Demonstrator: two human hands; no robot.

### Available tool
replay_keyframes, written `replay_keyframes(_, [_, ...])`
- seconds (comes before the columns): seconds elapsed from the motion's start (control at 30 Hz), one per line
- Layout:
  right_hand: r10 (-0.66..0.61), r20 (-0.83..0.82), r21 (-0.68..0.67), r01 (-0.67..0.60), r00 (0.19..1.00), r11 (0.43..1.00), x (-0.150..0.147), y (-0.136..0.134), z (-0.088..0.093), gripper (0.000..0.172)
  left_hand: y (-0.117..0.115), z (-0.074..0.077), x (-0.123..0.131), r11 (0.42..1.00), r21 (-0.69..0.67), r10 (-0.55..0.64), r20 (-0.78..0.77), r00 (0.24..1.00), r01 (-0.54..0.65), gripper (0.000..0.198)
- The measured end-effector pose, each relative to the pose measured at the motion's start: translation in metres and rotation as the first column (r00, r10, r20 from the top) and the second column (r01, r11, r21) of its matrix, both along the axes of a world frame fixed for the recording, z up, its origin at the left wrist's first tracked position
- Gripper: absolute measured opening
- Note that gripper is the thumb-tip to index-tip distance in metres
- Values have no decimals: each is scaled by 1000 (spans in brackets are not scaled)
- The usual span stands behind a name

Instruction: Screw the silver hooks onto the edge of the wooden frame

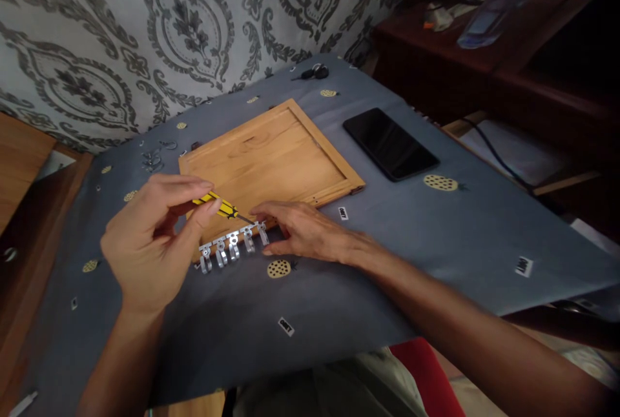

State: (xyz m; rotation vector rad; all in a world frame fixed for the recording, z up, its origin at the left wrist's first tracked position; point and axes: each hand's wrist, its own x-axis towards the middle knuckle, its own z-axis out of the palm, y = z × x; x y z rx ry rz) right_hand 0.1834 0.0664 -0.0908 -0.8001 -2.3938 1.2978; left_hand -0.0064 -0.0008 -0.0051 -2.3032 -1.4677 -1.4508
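Observation:
My left hand [150, 236] pinches a yellow-and-black screwdriver [223, 206] between thumb and fingers. Its thin shaft slants down to the right, with the tip at the right part of a silver metal hook rail [234, 244]. The rail, which carries several hooks, lies along the near edge of a framed wooden board [256, 152]. At the rail's right end my right hand [310, 230] is closed around the last hook and the board's edge, index finger above and thumb below. Whether the tip sits in a screw is too small to tell.
A black phone [391, 143] lies right of the board on the blue patterned tablecloth [349, 288]. Small metal hooks [154, 157] lie to the left. A dark object [314, 72] rests near the back edge. A clear bottle [484, 26] stands on dark furniture at right.

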Motion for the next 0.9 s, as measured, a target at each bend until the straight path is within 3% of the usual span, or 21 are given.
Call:
replay_keyframes(0.37, [-4,-15,-6,4,1000,1000,1,0,0,60,-4,2,4,1000,-6,27,-41,999,-27,29])
replay_keyframes(0.8, [-2,-41,-12,1,999,1000,1,-1,-1,61,-4,2,0,998,37,-51,-68,996,53,31])
replay_keyframes(0.9, [0,-38,-6,-1,999,1000,0,0,-1,61,-5,0,2,1000,12,-10,-81,997,11,31])
